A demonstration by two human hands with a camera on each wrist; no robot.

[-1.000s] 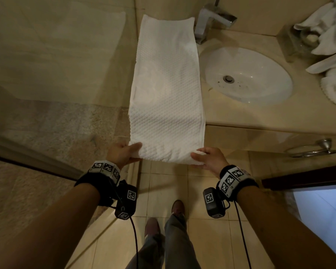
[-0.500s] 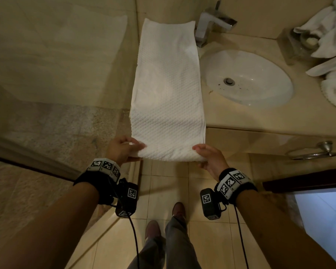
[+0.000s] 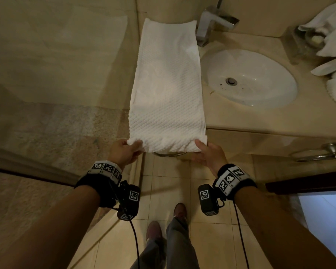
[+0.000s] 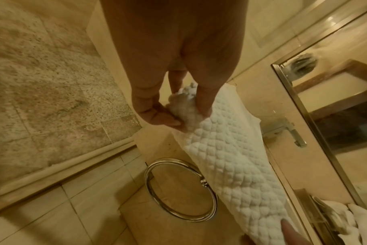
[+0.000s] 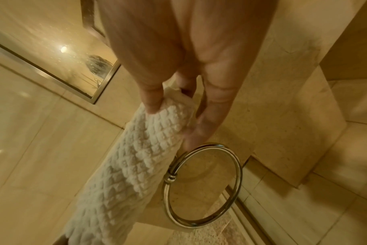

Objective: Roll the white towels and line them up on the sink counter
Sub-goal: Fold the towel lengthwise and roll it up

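A long white waffle-textured towel (image 3: 166, 88) lies flat along the left end of the beige sink counter (image 3: 260, 121), its near end hanging just past the counter's front edge. That near end is curled over into a small first turn (image 4: 230, 157). My left hand (image 3: 127, 150) pinches the roll's left corner (image 4: 184, 107) between thumb and fingers. My right hand (image 3: 204, 150) pinches the right corner (image 5: 168, 112), thumb on top and fingers underneath.
A white basin (image 3: 250, 78) and chrome tap (image 3: 211, 24) sit right of the towel. More crumpled white towels (image 3: 334, 47) are piled at the counter's far right. A chrome towel ring (image 4: 178, 190) hangs under the counter edge, another ring (image 3: 316, 152) further right. A glass shower wall is left.
Both hands have moved forward towards the counter, turning the towel's near edge over into the start of a roll. The towel ring under the edge has come into view.
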